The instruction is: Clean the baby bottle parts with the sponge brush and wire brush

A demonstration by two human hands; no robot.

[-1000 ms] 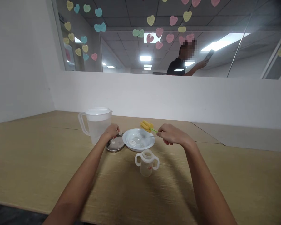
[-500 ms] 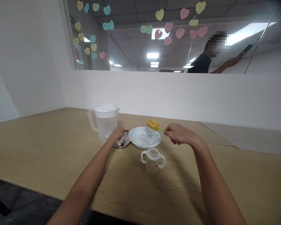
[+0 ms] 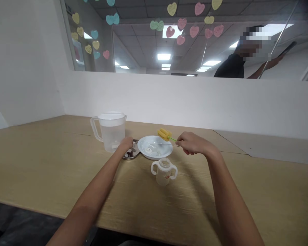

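My right hand (image 3: 192, 141) is closed round the green handle of a bottle brush with a yellow sponge head (image 3: 164, 134), held up at the back right of a white bowl (image 3: 141, 150). Water and a white ring (image 3: 148, 150) appear inside the bowl. My left hand (image 3: 126, 143) is closed over a round metal tray (image 3: 135, 155), between the bowl and a clear lidded pitcher (image 3: 112, 131). What its fingers hold, if anything, is hidden. A small pale thing shows beside that hand. In front of the bowl a two-handled baby bottle (image 3: 163, 172) stands upright without a lid.
The wooden table (image 3: 53, 164) reaches back to a white wall (image 3: 154, 95). Above it is a glass pane with heart-shaped notes (image 3: 182, 23), and a person (image 3: 229, 68) with a dark flat device shows in it. The table's front edge runs along the lower left.
The view has shifted slightly, so the things on the table sit a little further left and higher. Both hands keep nearly the same places, and the brush stays in my right hand.
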